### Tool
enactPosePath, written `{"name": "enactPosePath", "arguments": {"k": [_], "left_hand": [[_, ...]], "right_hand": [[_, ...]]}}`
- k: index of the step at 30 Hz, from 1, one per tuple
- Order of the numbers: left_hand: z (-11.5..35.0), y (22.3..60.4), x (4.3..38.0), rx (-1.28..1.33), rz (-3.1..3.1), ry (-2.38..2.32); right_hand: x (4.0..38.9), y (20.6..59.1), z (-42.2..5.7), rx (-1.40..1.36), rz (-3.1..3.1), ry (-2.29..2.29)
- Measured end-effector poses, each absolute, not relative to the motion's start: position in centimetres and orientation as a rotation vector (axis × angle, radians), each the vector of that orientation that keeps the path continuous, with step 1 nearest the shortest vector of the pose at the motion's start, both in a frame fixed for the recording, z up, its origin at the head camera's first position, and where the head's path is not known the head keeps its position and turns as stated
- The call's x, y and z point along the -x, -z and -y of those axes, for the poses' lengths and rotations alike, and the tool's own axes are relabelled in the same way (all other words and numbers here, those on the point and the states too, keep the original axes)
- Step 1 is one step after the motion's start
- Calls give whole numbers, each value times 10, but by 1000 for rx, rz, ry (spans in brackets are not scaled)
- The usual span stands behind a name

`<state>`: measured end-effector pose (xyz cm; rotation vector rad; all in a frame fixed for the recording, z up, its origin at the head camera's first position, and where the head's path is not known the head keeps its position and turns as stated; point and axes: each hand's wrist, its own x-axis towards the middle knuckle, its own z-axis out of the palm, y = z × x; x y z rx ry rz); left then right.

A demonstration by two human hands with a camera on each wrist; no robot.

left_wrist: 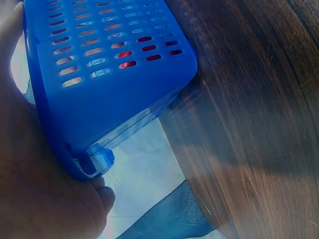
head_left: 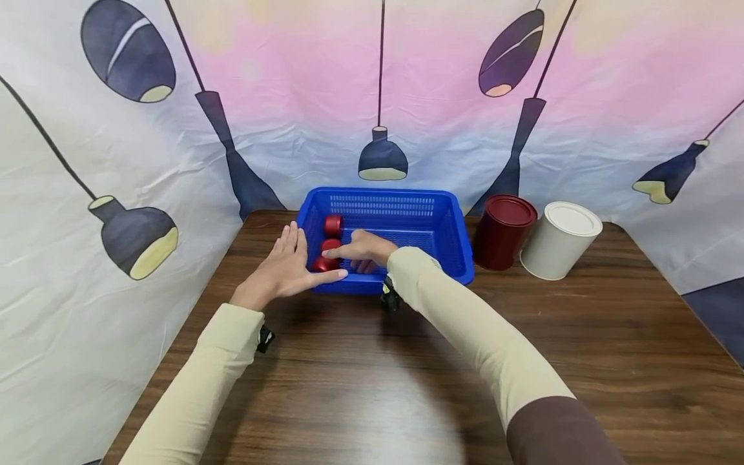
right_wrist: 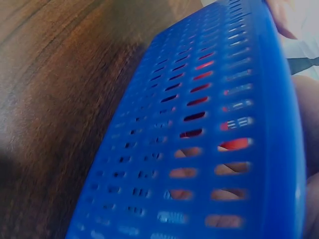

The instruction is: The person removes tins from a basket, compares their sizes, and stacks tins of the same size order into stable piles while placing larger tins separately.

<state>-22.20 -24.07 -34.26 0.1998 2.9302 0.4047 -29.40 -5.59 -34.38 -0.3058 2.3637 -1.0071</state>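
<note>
Inside a blue plastic basket, three small red round-topped cylinders stand in a row along the left wall. My right hand reaches over the front rim, one finger stretched left across the red pieces, the other fingers bent lower down. Its fingertip overlaps the nearer two pieces, and nothing shows gripped. My left hand lies at the basket's front left corner, fingers straight along the left rim and thumb along the front rim. In the right wrist view, red and parts of the fingers show through the slots of the basket wall.
Right of the basket, a dark red lidded can and a white lidded can stand side by side. All rest on a brown wooden table. A cloth printed with lamps hangs behind and to the left.
</note>
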Motion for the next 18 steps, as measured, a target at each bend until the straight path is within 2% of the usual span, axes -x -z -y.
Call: {"name": "enactPosePath", "arguments": {"k": [18], "left_hand": [[240,343,222,-204,-2922,-407]], "right_hand": [[301,358,80,349,-2378,839]]}}
